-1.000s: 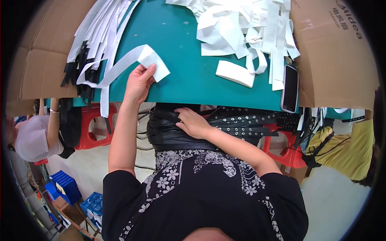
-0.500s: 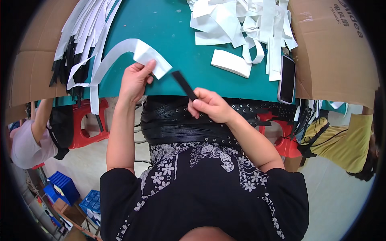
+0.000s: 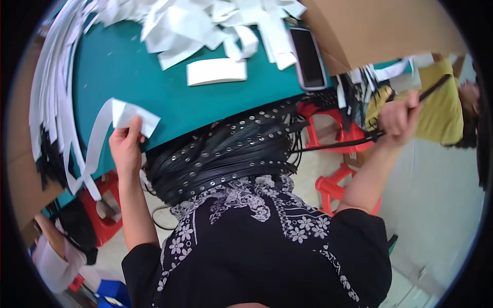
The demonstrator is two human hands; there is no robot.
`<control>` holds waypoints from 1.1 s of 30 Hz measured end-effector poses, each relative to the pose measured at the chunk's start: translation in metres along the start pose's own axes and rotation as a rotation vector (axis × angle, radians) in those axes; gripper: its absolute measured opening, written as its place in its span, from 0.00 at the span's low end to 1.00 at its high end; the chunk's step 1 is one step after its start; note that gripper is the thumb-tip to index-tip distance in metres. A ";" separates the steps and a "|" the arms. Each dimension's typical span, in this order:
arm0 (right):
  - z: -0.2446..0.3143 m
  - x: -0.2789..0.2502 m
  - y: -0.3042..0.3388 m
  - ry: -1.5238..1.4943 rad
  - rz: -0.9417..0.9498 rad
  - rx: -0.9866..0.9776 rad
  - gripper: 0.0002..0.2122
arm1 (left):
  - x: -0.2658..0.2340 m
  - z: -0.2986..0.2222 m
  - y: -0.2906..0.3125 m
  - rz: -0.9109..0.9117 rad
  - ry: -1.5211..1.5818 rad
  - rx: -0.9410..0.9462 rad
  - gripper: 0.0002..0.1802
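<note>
My left hand, over the table's front edge, pinches a folded white strip between thumb and fingers. The strip's tail loops down toward the left edge of the table. Far out to the right, my right hand is closed around a thin black strap. One side of this strap runs back toward my lap; the other end sticks out past the fist. Across my lap lies a thick bundle of black straps with metal eyelets. A flat stack of white pieces lies on the green table.
Loose white strips are heaped at the back, beside a phone and a cardboard box. White strips with black ends hang at the left. Red stools stand below; a person in yellow is at the right.
My right hand has swung out far to the right, now with a long black strap trailing from it. The left hand still holds the white strip. The whole view has turned and shifted.
</note>
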State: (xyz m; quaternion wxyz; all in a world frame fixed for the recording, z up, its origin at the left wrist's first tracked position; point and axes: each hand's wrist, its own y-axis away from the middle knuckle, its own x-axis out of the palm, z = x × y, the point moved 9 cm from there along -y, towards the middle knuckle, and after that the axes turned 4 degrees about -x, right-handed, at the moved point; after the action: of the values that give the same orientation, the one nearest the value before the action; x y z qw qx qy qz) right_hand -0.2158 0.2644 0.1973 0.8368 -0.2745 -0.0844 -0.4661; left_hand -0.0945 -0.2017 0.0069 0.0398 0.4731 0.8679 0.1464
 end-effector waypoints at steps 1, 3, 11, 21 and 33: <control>0.030 0.004 -0.003 0.041 0.025 -0.024 0.10 | -0.001 0.001 0.001 0.004 -0.029 0.019 0.08; 0.066 0.008 -0.005 0.144 0.024 -0.008 0.09 | -0.008 0.004 0.012 -0.077 -0.157 0.112 0.09; 0.105 0.017 0.011 0.274 0.045 0.012 0.08 | -0.023 0.078 0.058 -0.144 -0.526 0.423 0.08; -0.168 0.144 0.031 0.211 0.206 0.901 0.02 | 0.030 0.016 0.077 0.129 0.358 -0.309 0.06; -0.325 0.157 0.102 1.181 0.913 0.089 0.08 | -0.002 -0.027 0.068 -0.260 -0.657 0.783 0.04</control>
State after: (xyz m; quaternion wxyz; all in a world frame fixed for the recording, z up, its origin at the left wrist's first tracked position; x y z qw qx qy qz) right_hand -0.0819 0.0168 -0.0506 0.8635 0.0481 0.4826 -0.1384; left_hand -0.0442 -0.1745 0.0528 0.1481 0.3619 0.8508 -0.3510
